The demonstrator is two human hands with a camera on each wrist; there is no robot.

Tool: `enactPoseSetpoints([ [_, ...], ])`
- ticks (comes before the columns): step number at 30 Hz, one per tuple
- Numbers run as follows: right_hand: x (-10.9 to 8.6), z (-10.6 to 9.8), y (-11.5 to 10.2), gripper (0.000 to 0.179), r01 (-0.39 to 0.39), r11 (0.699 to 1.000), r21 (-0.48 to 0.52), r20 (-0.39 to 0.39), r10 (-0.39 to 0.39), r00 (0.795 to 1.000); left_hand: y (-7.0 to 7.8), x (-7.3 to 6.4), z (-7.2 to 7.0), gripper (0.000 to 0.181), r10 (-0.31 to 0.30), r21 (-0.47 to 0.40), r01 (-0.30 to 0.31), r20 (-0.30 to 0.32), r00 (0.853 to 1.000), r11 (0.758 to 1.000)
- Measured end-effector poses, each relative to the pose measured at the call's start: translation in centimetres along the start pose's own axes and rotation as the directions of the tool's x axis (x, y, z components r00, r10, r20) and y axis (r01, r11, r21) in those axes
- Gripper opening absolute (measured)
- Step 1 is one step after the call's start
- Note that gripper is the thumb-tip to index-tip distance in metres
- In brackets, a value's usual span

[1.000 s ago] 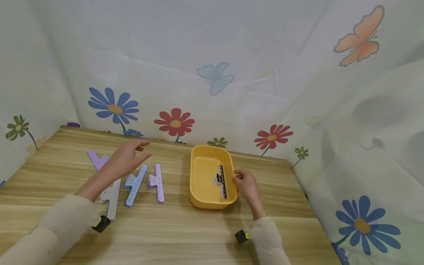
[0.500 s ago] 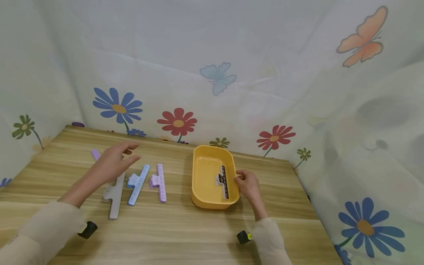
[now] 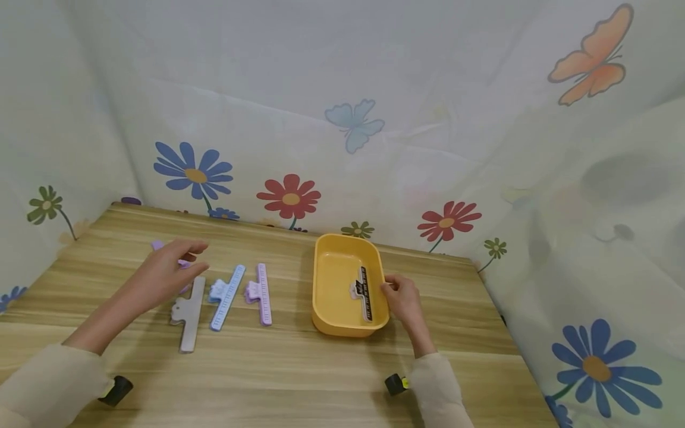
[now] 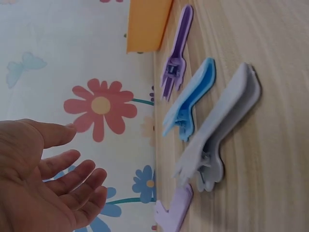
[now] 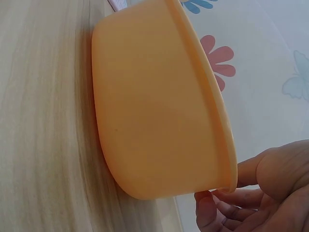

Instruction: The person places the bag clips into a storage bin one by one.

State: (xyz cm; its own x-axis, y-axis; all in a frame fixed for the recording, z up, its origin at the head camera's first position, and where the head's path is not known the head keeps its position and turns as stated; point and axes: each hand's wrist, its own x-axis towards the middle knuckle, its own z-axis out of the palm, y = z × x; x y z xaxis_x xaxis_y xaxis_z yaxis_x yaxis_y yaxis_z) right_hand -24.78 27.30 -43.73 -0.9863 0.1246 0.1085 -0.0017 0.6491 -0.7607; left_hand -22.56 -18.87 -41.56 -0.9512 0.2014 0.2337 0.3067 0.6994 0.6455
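Note:
My right hand pinches the right rim of a yellow plastic box; the right wrist view shows thumb and fingers at the rim. Inside the box lies a black-and-white ruler clip. My left hand holds nothing, its fingers loosely bent, in the air over a purple clip that it partly hides. Nearby on the table lie a grey clip, a light blue clip and a light purple ruler clip. All three also appear in the left wrist view, including the grey clip.
The wooden table carries everything. A floral cloth hangs behind it and on both sides. The box stands near the table's back edge. A small dark purple object shows at the far left corner.
My left hand has drawn back to the left and slightly down, uncovering the grey clip. The right hand stays at the box rim. The view has shifted slightly.

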Motion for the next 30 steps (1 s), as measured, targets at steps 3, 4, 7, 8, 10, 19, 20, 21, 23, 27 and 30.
enactPoseSetpoints([
  [3, 0.1, -0.1, -0.1, 0.026, -0.013, 1.0, -0.017, 0.001, 0.013, 1.0, -0.4, -0.5, 0.1, 0.05, -0.005, 0.008, 0.005, -0.005, 1.0, 1.0],
  [4, 0.1, -0.1, -0.1, 0.026, -0.014, 1.0, -0.021, 0.002, 0.014, 1.0, -0.5, -0.6, 0.1, 0.05, -0.008, 0.013, 0.008, -0.007, 1.0, 1.0],
  [7, 0.1, -0.2, 0.0, 0.026, -0.015, 1.0, -0.025, 0.006, 0.015, 1.0, -1.0, -1.0, 0.1, 0.05, -0.01, 0.033, 0.01, -0.002, 1.0, 0.999],
  [8, 0.2, -0.2, 0.0, 0.026, -0.014, 1.0, -0.025, 0.006, 0.014, 1.0, -1.1, -1.1, 0.1, 0.05, -0.014, 0.038, 0.014, 0.003, 1.0, 0.999],
  [10, 0.2, -0.2, 0.1, 0.026, -0.007, 1.0, -0.026, 0.007, 0.007, 1.0, -1.4, -1.3, 0.2, 0.049, -0.019, 0.046, 0.019, 0.011, 1.0, 0.999],
  [19, 0.2, 0.0, -0.1, 0.027, 0.016, 1.0, -0.025, 0.009, -0.015, 1.0, -2.2, -2.2, 0.7, 0.046, -0.042, 0.068, 0.039, 0.045, 0.998, 0.997],
  [20, 0.2, -0.1, -0.1, 0.027, 0.02, 0.999, -0.026, 0.01, -0.019, 1.0, -2.4, -2.4, 0.8, 0.046, -0.035, 0.067, 0.032, 0.047, 0.998, 0.997],
  [21, 0.2, -0.1, -0.1, 0.026, 0.019, 1.0, -0.024, 0.011, -0.019, 1.0, -2.5, -2.5, 0.9, 0.046, -0.031, 0.063, 0.027, 0.049, 0.998, 0.998],
  [23, 0.3, -0.1, -0.1, 0.026, 0.019, 1.0, -0.021, 0.013, -0.019, 1.0, -2.8, -2.7, 1.0, 0.046, -0.022, 0.062, 0.018, 0.054, 0.998, 0.998],
  [27, 0.3, -0.2, 0.0, 0.026, 0.012, 1.0, -0.012, 0.016, -0.012, 1.0, -3.3, -3.2, 1.3, 0.045, 0.001, 0.062, -0.005, 0.062, 0.998, 0.998],
  [30, 0.4, -0.1, 0.0, 0.027, -0.003, 1.0, -0.007, 0.021, 0.003, 1.0, -3.7, -3.5, 1.6, 0.043, 0.031, 0.065, -0.034, 0.047, 0.998, 0.997],
])
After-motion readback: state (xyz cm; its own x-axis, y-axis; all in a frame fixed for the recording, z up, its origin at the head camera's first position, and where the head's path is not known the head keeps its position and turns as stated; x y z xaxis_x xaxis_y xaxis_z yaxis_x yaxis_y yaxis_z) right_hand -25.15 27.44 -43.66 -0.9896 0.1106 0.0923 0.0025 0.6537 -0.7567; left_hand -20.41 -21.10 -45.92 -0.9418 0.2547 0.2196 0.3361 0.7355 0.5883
